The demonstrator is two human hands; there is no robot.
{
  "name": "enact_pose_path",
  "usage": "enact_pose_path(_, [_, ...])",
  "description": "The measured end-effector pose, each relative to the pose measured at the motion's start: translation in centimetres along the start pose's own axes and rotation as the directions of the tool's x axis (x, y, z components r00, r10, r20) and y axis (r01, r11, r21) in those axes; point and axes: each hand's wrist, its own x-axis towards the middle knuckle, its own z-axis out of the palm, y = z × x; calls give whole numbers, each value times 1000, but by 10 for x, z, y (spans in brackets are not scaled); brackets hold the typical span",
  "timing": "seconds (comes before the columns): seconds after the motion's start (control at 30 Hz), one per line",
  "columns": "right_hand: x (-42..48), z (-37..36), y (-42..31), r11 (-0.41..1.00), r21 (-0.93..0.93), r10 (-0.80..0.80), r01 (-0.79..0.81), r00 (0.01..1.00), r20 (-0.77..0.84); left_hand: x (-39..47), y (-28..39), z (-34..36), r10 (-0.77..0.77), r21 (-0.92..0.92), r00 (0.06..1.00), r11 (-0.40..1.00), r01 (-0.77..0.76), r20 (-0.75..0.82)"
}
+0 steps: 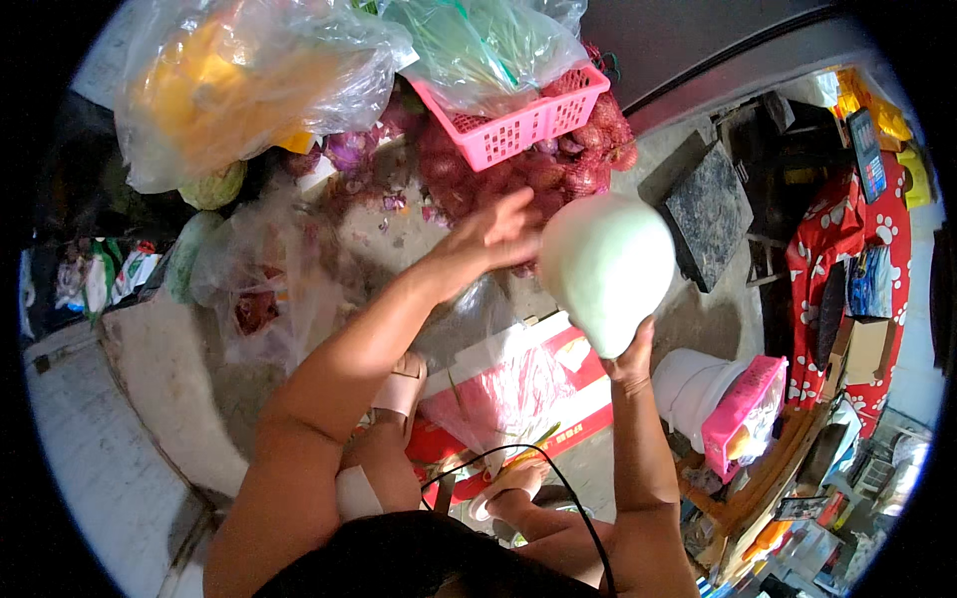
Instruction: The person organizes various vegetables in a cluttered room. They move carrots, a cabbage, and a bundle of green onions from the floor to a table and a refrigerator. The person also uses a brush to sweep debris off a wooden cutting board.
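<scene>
A large, pale green, pear-shaped gourd [614, 261] is raised before me, its narrow end towards my body. My right hand [634, 357] grips it from below at that end; most of its fingers are hidden behind the gourd. To the left of it, my left hand [505, 232] is blurred, fingers apart, with nothing seen in it. Whether its fingertips touch the gourd I cannot tell. Beyond this hand lie red mesh sacks of onions [587, 179]. A clear plastic bag [508, 374] is spread over a red and white box [594, 374] near my feet.
A pink plastic basket [516, 138] holding bagged greens rests on the onions. Bulky clear bags [254, 90] with yellow contents sit at the upper left. To the right are a dark slab [709, 213], a white bucket [691, 389] and another pink basket [748, 411].
</scene>
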Motion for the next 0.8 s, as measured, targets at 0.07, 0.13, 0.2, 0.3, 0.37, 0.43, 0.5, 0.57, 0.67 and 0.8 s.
enact_pose_path(0.07, [22, 7, -12, 985, 65, -163, 161, 987, 17, 20, 9, -18, -75, -10, 952, 997, 75, -297])
enact_pose_path(0.13, [33, 19, -28, 967, 50, -250, 248, 967, 46, 31, 13, -35, -19, -48, 817, 999, -11, -577])
enact_pose_path(0.2, [39, 41, -42, 951, 50, -307, 304, 949, 73, 41, 24, -43, 118, 90, 774, 993, -79, -622])
enact_pose_path(0.3, [45, 86, -66, 930, 98, -362, 353, 927, 96, 84, 6, -49, 362, 358, 747, 917, -177, -558])
enact_pose_path(0.37, [58, 121, -80, 921, 80, -390, 382, 913, 122, 111, -22, -43, 478, 492, 672, 849, -191, -565])
enact_pose_path(0.43, [79, 142, -100, 908, 14, -417, 419, 896, 151, 117, -25, -28, 445, 583, 700, 811, -51, -559])
enact_pose_path(0.5, [95, 170, -122, 904, -39, -411, 425, 892, 186, 114, -16, -22, 412, 557, 723, 829, -45, -555])
enact_pose_path(0.57, [128, 182, -140, 839, -286, -394, 463, 879, 267, 110, -10, -31, 412, 530, 743, 843, -91, -527])
enact_pose_path(0.67, [174, 187, -152, 232, -841, -467, 489, 814, 345, 114, -18, -35, 434, 659, 771, 751, -25, -466])
enact_pose_path(0.8, [218, 209, -132, -348, -851, -532, 393, 665, 524, 98, -3, -62, 398, 670, 807, 743, -3, -437])
